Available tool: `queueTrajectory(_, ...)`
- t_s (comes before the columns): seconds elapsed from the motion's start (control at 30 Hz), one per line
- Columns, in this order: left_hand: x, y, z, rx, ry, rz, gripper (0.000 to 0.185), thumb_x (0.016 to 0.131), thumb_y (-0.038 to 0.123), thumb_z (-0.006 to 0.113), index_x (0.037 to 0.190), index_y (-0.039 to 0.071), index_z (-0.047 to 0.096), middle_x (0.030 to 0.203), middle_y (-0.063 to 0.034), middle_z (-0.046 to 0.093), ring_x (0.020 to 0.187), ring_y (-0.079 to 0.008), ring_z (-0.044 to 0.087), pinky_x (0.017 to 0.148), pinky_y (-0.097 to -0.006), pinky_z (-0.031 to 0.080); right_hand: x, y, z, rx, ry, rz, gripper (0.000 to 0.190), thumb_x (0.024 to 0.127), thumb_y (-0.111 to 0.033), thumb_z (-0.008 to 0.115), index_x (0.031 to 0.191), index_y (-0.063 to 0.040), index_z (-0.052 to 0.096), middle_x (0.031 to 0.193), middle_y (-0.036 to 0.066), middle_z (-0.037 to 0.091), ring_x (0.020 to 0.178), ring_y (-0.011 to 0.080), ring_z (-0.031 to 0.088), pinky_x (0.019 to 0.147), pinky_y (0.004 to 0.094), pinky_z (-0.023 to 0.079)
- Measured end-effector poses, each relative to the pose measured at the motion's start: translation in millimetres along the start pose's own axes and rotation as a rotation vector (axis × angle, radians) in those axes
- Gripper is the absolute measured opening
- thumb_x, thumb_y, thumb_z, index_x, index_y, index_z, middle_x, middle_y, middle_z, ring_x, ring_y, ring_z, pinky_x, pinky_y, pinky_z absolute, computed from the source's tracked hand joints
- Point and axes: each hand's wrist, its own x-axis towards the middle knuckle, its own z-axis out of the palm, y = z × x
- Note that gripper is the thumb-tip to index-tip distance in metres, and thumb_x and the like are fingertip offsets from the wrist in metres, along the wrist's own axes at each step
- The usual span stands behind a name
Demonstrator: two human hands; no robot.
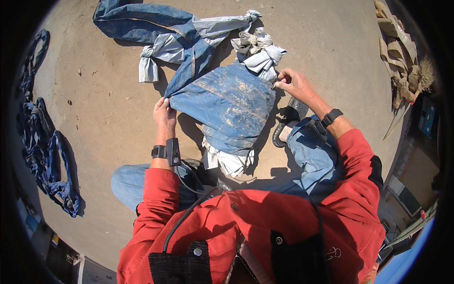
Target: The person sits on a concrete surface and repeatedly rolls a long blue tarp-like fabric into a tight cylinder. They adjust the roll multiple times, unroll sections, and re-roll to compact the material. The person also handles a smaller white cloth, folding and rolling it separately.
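A stained blue fabric piece (230,99) with stitched seams lies stretched out before me. My left hand (165,113) pinches its pointed left corner between thumb and fingers. At the upper right edge, my right hand (290,83) has thumb and fingertips brought together on something small and dark, too small to name. Knotted white and beige cloth (260,51) sits at the top of the piece, and white cloth ends (228,159) stick out below it. A second blue fabric length (149,23) with knotted white ends (156,55) adjoins it at the upper left.
A tangled string of dark blue cloth (49,149) lies on the ground at the left. Folded brown material (399,56) and a dry brush-like bundle (425,75) are at the upper right. My bent legs and a black perforated clog (297,108) flank the fabric.
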Motion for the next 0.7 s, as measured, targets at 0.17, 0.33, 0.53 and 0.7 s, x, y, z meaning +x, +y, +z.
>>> queueTrajectory(0.17,-11,-11,-3,0.054,0.085,-0.045,0.028,0.103,0.002,0.053,0.131,-0.004,0.057,0.114,-0.0136,0.068,0.100,-0.0234,0.068,0.084,-0.0373,0.061,9,-29,11,-0.469,0.062,-0.694,0.081,0.077,-0.048,0.084,0.141,-0.009,0.053,0.137,0.018,0.055,0.128,0.0324,0.053,0.107,0.0463,0.045)
queueTrajectory(0.33,-61,-23,10,0.542,0.013,-0.235,0.065,0.092,0.046,0.074,0.141,0.014,0.045,0.138,-0.0124,0.056,0.122,-0.0276,0.056,0.097,-0.0645,0.041,44,-45,44,-0.459,-0.228,-0.504,0.129,0.053,-0.043,0.096,0.157,-0.005,0.029,0.141,0.016,0.051,0.130,0.0346,0.048,0.105,0.0478,0.040)
queueTrajectory(0.53,-114,-53,21,0.736,-0.348,-0.589,0.112,0.081,0.079,0.065,0.163,0.019,0.017,0.167,-0.0185,0.016,0.148,-0.0500,0.023,0.107,-0.0760,0.025,37,-11,49,-0.456,-0.310,-0.210,0.117,0.052,-0.028,0.098,0.150,-0.007,0.038,0.122,0.018,0.057,0.113,0.0364,0.054,0.097,0.0465,0.044)
queueTrajectory(0.7,-105,-97,40,0.564,-0.437,-0.490,0.101,0.089,0.051,0.075,0.159,0.004,0.019,0.151,-0.0214,0.045,0.133,-0.0328,0.052,0.102,-0.0491,0.052,-20,38,62,-0.146,0.135,-0.200,0.114,0.058,-0.024,0.096,0.152,-0.006,0.034,0.132,0.023,0.055,0.123,0.0397,0.053,0.106,0.0470,0.042)
